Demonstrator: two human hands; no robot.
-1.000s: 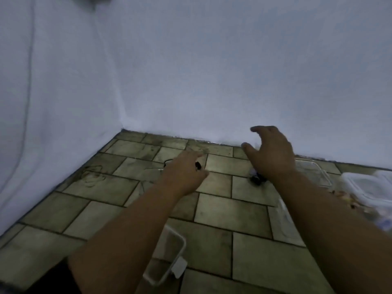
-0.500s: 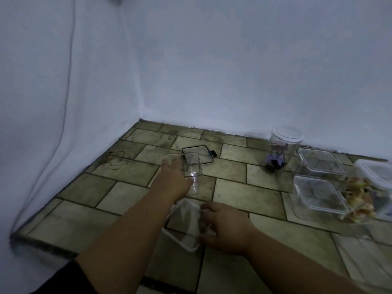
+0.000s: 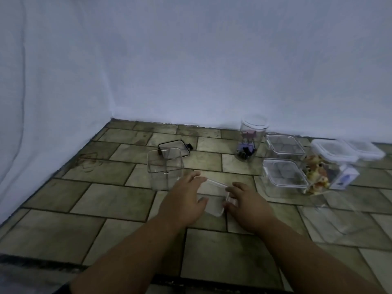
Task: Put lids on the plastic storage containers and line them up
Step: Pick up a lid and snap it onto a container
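Lid: clear rectangular plastic lid (image 3: 213,195) with a pale rim, held between both hands just above the tiled floor (image 3: 118,198).
Left hand: left hand (image 3: 184,200) clasps the lid's left edge, fingers over the far side and thumb on the near side.
Right hand: right hand (image 3: 248,205) curls its fingers round the lid's right edge.
Open container: tall clear square container (image 3: 165,169) stands upright and uncovered, just left of the lid.
Behind it: black-rimmed clear lid (image 3: 174,146) lies flat on the floor.
Right side: round clear jar (image 3: 249,143) and two flat lidded clear boxes (image 3: 284,177).
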